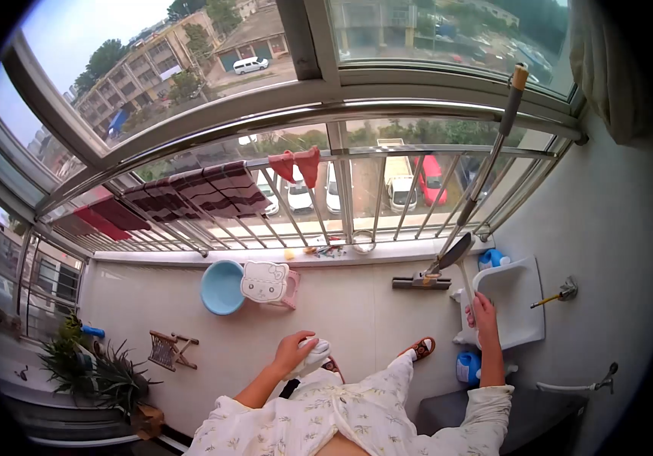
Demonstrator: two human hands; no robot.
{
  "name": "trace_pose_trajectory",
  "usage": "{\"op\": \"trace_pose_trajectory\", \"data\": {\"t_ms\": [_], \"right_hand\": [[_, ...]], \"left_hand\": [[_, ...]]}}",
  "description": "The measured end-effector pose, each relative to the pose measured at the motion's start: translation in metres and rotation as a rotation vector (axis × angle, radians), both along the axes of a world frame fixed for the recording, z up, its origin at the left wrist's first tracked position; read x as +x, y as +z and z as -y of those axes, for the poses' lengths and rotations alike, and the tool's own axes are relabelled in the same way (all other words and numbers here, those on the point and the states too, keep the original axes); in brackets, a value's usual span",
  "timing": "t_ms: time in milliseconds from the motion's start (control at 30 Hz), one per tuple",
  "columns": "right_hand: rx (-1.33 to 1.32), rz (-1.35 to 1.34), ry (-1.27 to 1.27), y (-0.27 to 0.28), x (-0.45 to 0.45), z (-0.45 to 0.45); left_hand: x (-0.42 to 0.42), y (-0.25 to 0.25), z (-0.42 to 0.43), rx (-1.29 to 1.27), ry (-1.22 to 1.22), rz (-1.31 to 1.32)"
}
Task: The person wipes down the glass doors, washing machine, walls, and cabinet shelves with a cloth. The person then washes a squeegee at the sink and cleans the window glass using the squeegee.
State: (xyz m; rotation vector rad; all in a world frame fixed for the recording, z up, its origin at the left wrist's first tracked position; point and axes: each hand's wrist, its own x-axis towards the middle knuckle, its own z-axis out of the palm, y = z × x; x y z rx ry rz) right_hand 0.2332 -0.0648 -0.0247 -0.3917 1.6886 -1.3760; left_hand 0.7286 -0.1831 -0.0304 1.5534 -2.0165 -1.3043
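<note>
My left hand (pixel 294 355) is closed round a white cloth (pixel 313 357) in front of my body. On the right, my right hand (pixel 484 311) grips the pale handle of a dark-headed tool (pixel 456 252), its head raised toward the railing. That hand is in front of a white sink (pixel 510 304) fixed near the right wall. A mop (pixel 486 167) leans on the railing behind the tool, with its flat head (pixel 421 283) on the floor.
A blue basin (pixel 222 287) and a small cat-face stool (pixel 266 282) stand near the window ledge. Blue bottles (pixel 468 367) are by the sink. A folding stool (pixel 172 350) and potted plants (pixel 117 376) are at left. Cloths (pixel 220 190) hang over the railing (pixel 410 150).
</note>
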Motion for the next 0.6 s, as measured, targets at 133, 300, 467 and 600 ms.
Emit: {"op": "trace_pose_trajectory", "data": {"t_ms": [133,300,467,600], "right_hand": [[-0.368,-0.206,0.452,0.127,0.127,0.143],[-0.730,-0.847,0.443,0.304,0.237,0.298],[-1.063,-1.326,0.131,0.478,0.278,0.452],[-1.128,-1.719,-0.252,0.609,0.309,0.527]], "left_hand": [[0.100,0.002,0.005,-0.007,0.370,-0.248],[0.164,0.015,0.005,-0.046,0.633,-0.508],[0.193,-0.009,0.014,-0.047,0.780,-0.644],[0.210,0.004,0.038,-0.192,0.693,-0.439]]}}
